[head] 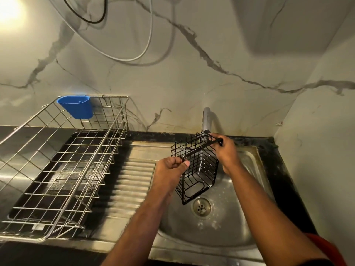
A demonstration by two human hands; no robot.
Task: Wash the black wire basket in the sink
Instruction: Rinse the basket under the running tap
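The black wire basket [197, 167] hangs tilted over the steel sink [226, 223], its open top turned toward the tap [206, 120]. A stream of water runs from the tap into the basket. My left hand [170, 169] pinches the basket's near rim on the left. My right hand [225, 150] grips the far rim just under the tap. The drain [201, 207] lies right below the basket's lower end.
A large steel wire dish rack [63, 169] sits on a black tray left of the ribbed drainboard [132, 181]. A blue plastic cup [76, 107] hangs on the rack's back rim. Marble wall stands close behind and to the right.
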